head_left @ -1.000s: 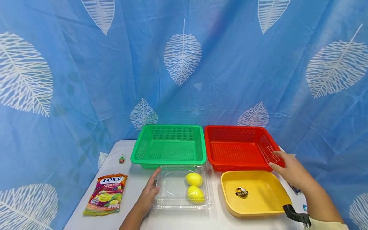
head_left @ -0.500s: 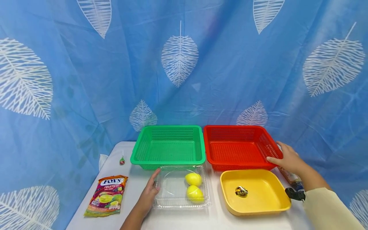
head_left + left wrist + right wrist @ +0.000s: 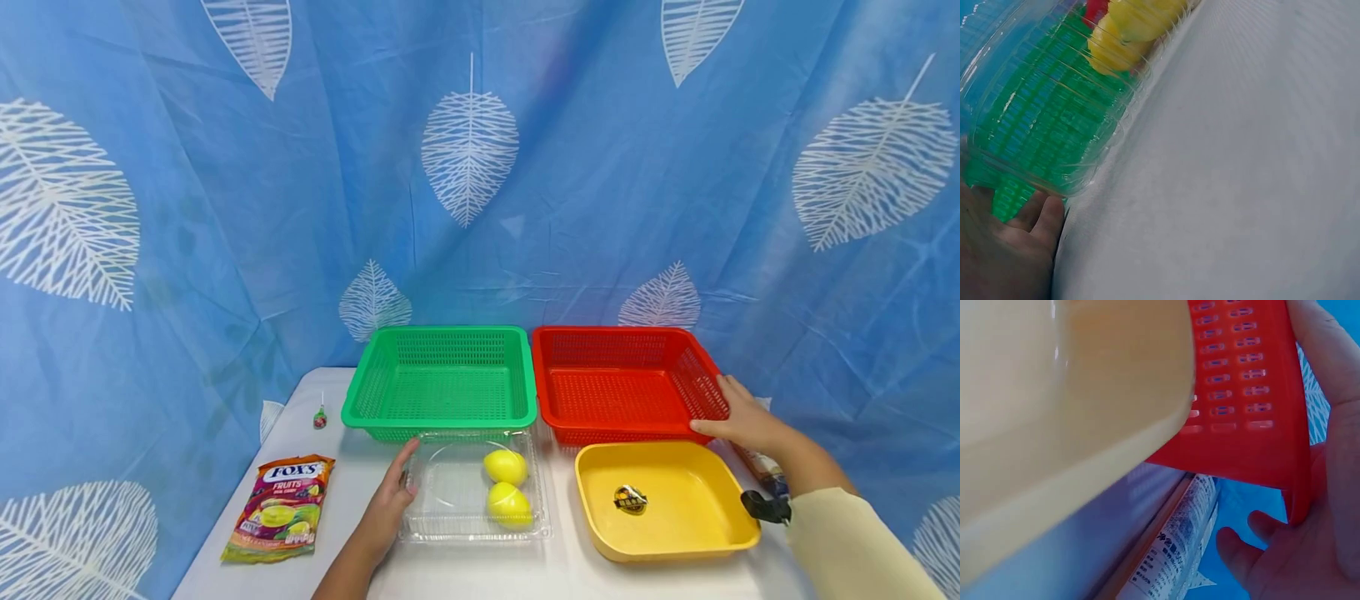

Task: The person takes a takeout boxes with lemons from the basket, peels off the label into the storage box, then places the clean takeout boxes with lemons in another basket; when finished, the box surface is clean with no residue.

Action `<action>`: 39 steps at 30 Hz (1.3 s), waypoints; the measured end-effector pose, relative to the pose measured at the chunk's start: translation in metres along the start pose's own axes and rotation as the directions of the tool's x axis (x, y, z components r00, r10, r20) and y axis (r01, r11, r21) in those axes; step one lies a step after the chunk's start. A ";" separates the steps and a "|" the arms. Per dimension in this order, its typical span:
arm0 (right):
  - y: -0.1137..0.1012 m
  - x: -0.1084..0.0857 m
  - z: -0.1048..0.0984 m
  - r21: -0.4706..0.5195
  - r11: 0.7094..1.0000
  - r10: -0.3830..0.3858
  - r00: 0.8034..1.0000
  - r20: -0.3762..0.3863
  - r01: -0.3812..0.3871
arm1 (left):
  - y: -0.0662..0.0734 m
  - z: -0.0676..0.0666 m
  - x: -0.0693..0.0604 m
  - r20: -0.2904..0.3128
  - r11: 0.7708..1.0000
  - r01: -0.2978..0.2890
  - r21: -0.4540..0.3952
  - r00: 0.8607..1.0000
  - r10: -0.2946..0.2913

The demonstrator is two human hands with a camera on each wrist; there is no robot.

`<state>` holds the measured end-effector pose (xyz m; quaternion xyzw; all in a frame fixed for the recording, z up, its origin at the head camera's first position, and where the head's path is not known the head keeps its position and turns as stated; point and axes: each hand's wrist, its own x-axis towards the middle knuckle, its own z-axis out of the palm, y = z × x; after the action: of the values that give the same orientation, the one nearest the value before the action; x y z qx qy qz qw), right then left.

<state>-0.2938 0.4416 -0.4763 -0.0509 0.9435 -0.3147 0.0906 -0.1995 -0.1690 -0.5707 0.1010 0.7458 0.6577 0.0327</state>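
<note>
My left hand (image 3: 384, 508) rests with fairly straight fingers against the left side of a clear plastic clamshell box (image 3: 450, 479). Two yellow lemons (image 3: 507, 490) lie at the right end of that box. At the right, my right hand (image 3: 753, 423) grips the right rim of a red plastic basket (image 3: 615, 400); the thumb lies over the rim and the fingers bend round its outside, as the right wrist view shows. Below that hand lies a long printed package (image 3: 1175, 540), mostly hidden in the head view by the forearm.
A green basket (image 3: 450, 400) stands left of the red one. In front of the red basket is a yellow tub (image 3: 675, 508) with a black-and-gold sticker. A Fox's candy bag (image 3: 279, 508) and a lollipop (image 3: 320, 417) lie at the left.
My right hand has moved in from the right and taken hold of the red basket's rim, shifting slightly left. My left hand stays at the clear box.
</note>
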 end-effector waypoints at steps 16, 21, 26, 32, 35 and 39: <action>-0.007 0.000 -0.005 0.083 0.996 0.033 0.999 0.034 -0.036 | 0.008 -0.001 0.002 -0.006 0.999 0.033 -0.020 0.999 -0.033; -0.003 0.002 -0.003 0.070 0.997 0.038 0.999 0.027 -0.039 | 0.014 -0.001 0.002 -0.005 0.998 0.061 -0.003 0.998 -0.061; -0.001 0.001 -0.002 0.054 0.998 0.038 0.999 0.018 -0.039 | 0.021 0.001 0.002 -0.002 0.989 0.145 -0.002 0.989 -0.145; -0.001 0.001 -0.002 0.073 0.996 0.040 0.999 0.019 -0.041 | 0.026 0.006 0.005 -0.008 0.976 0.218 -0.021 0.976 -0.219; -0.002 0.000 -0.002 0.063 0.997 0.044 0.999 0.021 -0.046 | 0.027 0.009 0.006 -0.020 0.971 0.240 -0.024 0.970 -0.240; -0.005 0.000 -0.002 0.072 0.996 0.056 0.998 0.033 -0.058 | 0.032 0.011 0.005 -0.041 0.966 0.255 -0.038 0.966 -0.256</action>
<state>-0.2938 0.4390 -0.4717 -0.0256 0.9309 -0.3454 0.1159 -0.1990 -0.1537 -0.5400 -0.0117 0.7425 0.6620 0.1018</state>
